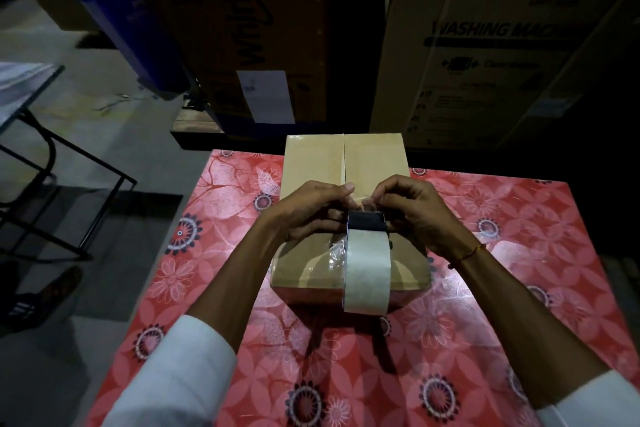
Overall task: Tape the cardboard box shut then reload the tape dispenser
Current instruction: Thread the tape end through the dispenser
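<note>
Cardboard box (pixel 313 163) sits on the table (pixel 519 218), which has a red floral cover, long side running away from me, flaps down w/ the centre seam showing at the far end. Both my hands are over the box's middle, working the tape dispenser (pixel 366 221), a dark piece w/ a big roll of pale tape (pixel 367 274) hanging toward me, past the box's near edge. My left hand (pixel 304 210) is curled round the dispenser's left side, fingers closed on it, thumb up top pointing toward the seam. My right hand (pixel 414 210) is on the other side, thumb & forefinger pinched together on the loose clear tape end (pixel 365 203) just above the dispenser; other fingers folded in. Some crinkled clear tape (pixel 334 253) already lies on the box top left of the roll. White sleeves on both arms, thin orange thread (pixel 471 253) on my right wrist. Behind the table: big cartons, incl. an LG washing machine box (pixel 502 45), & a blue bin (pixel 114 10) at the left.
</note>
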### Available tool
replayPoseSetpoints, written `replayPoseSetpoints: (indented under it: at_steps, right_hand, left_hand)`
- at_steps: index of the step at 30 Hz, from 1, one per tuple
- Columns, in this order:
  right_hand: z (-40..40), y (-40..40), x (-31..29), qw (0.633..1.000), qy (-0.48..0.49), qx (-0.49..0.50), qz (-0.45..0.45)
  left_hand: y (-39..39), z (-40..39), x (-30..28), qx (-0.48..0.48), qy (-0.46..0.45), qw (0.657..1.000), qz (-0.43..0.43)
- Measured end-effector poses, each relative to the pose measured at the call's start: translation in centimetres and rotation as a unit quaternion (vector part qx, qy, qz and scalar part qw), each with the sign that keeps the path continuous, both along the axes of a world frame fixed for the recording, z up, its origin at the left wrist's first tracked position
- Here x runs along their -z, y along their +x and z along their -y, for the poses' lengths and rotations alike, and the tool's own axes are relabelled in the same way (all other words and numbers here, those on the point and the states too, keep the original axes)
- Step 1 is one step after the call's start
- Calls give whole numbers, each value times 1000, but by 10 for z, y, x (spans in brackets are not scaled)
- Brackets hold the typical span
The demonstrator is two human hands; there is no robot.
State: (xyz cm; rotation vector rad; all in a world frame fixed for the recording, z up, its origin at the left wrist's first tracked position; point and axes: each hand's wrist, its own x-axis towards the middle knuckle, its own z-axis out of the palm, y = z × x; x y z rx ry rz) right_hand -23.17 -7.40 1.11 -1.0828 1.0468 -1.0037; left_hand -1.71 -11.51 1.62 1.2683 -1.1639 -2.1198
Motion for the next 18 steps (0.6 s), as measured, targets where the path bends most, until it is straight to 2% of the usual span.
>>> replayPoseSetpoints:
  at_steps: [18]
  right_hand:
    - [-6,1,0,998,-37,13,-44]
  left_hand:
    - [-8,-3,-11,10,-27,999,32]
